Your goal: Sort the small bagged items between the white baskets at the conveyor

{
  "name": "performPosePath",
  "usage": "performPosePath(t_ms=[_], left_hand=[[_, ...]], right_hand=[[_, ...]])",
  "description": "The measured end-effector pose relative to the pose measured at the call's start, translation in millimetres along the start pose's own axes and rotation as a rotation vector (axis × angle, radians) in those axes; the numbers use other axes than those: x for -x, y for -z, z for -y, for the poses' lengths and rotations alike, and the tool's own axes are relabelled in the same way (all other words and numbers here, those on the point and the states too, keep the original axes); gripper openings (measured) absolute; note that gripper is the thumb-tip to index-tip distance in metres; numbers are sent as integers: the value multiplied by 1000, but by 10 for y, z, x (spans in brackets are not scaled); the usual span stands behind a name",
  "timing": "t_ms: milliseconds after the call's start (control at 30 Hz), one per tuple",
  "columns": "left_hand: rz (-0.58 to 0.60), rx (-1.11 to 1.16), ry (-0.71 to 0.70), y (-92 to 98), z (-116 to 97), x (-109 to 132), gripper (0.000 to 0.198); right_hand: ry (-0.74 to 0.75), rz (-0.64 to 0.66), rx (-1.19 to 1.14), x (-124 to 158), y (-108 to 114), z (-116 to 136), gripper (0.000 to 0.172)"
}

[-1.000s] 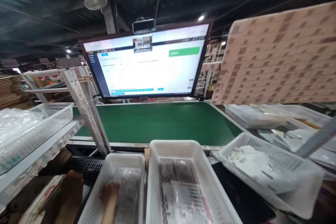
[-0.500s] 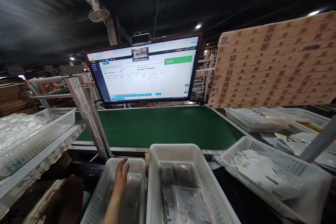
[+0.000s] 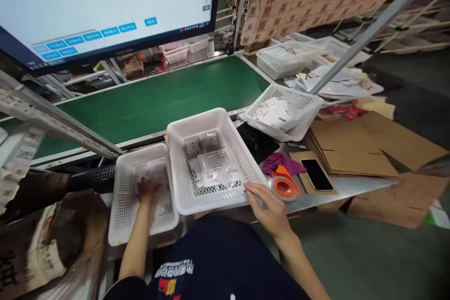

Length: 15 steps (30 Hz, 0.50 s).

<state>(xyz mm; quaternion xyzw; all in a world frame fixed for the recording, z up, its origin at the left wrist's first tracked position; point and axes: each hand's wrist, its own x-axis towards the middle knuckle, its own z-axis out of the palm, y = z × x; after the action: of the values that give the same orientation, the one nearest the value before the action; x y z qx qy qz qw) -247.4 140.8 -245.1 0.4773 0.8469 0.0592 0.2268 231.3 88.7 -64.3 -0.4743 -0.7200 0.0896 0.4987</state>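
Observation:
My left hand (image 3: 146,190) is down inside the smaller left basket (image 3: 123,197), over clear plastic packets (image 3: 160,173). Its fingers look spread, though they are dim and slightly blurred. At the near right corner of the larger white basket (image 3: 207,204), my right hand (image 3: 269,208) has its fingers and thumb on the rim. Flat clear bags with white labels (image 3: 218,168) lie in that basket, and small clear packets (image 3: 202,143) lie at its far end.
Behind the baskets runs a green conveyor belt (image 3: 168,98) under a monitor (image 3: 105,4). A third basket (image 3: 298,126) holds white papers. Orange tape (image 3: 284,188), a purple cloth (image 3: 281,164), a phone (image 3: 317,175) and cardboard sheets (image 3: 355,152) lie right. A metal post (image 3: 372,33) slants across the right.
The view has tilted down and turned right. My left hand has gone from above the left basket down into it. My right hand has come into view at the larger basket's rim.

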Motion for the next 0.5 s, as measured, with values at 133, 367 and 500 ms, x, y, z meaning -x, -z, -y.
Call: performPosePath(t_ms=[133, 367, 500], left_hand=[[-73, 64, 74, 40, 33, -21, 53], [-170, 213, 82, 93, 91, -56, 36], [-211, 330, 121, 125, 166, -28, 26]], right_hand=[[-8, -12, -8, 17, 15, 22, 25], [-18, 10, 1, -85, 3, 42, 24], [2, 34, -17, -96, -2, 6, 24]])
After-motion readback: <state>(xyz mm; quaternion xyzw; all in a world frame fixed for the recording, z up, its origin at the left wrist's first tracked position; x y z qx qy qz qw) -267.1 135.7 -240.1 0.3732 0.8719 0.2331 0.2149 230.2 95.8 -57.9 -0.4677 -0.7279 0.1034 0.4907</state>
